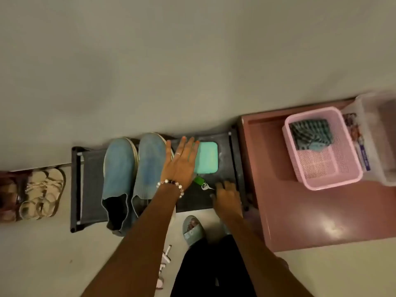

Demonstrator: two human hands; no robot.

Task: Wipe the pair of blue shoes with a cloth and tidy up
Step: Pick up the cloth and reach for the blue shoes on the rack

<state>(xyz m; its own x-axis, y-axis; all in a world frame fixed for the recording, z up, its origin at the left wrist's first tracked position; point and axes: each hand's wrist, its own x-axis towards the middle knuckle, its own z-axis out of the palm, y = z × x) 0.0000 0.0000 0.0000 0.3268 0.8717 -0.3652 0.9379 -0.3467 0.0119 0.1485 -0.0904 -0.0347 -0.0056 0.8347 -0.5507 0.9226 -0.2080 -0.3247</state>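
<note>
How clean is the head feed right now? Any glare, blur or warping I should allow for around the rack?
Head view: dim, warm light; glare patch on the pink cabinet top; right hand motion-blurred near the green key tag; left hand sharper beside the blue shoes; wide-angle bending curves the rack and wall line.

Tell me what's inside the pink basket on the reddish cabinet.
The pink basket holds a dark and teal striped folded cloth leaning at its far end. The near part shows only bare mesh floor. Whatever lies beneath the cloth is covered.
</note>
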